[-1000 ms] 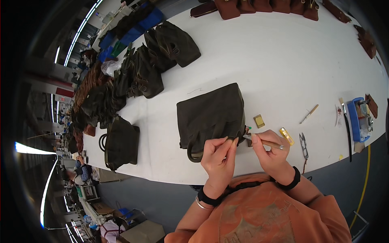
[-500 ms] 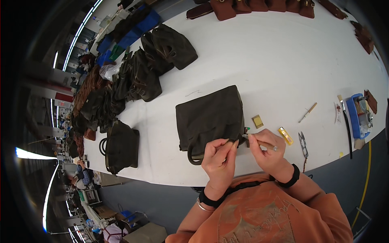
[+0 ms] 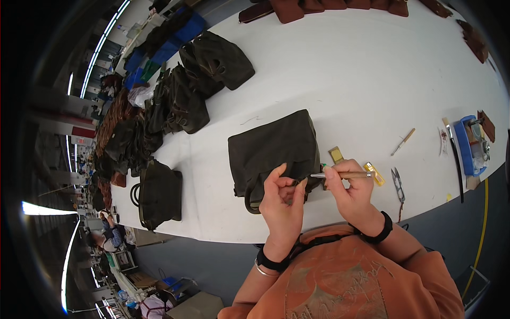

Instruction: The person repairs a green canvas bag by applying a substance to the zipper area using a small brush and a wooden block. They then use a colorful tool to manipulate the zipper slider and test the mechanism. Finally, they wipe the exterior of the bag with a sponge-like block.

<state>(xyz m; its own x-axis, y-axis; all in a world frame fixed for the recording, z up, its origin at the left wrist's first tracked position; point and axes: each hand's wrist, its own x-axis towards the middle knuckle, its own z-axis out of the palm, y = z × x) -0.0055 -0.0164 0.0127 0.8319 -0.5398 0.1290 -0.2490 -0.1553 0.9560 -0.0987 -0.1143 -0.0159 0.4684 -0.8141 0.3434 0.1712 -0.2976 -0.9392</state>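
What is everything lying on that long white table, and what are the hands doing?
dark handbag: one, dark olive, table centre, at the hands
other handbags: several, dark, in a pile at the table's left
brown leather pieces: several, far edge
small brass plates: two, beside the bag
thread snips: one, dark, right of the plates
blue tray: one, right end
white table: one, bearing all
left hand: pinches the bag's edge
right hand: holds a thin tool, tip toward the bag

1 head-worn fisheye view, steeply downward, close over white table.
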